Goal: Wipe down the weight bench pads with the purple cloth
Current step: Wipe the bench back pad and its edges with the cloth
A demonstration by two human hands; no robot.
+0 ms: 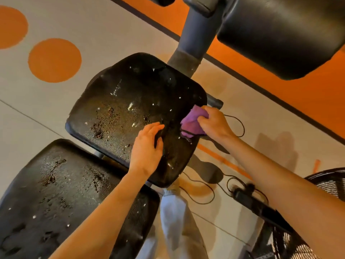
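While black cables (234, 126) trail over the grey and orange floor (261, 68) past the right edge, the seat pad (130, 109) carries brown crumbs and white specks across its middle and left half. A second pad (56, 193), soiled the same way, lies just beside its near-left edge, and a rolled pad (280, 34) sits beyond the far corner. Curled fingers of the right hand (214, 124) bunch the purple cloth (192, 122) at the seat pad's right edge, cloth touching the pad. Just beside it, the left hand (147, 146) rests flat on the surface near the near-right corner, fingers loosely spread, holding nothing.
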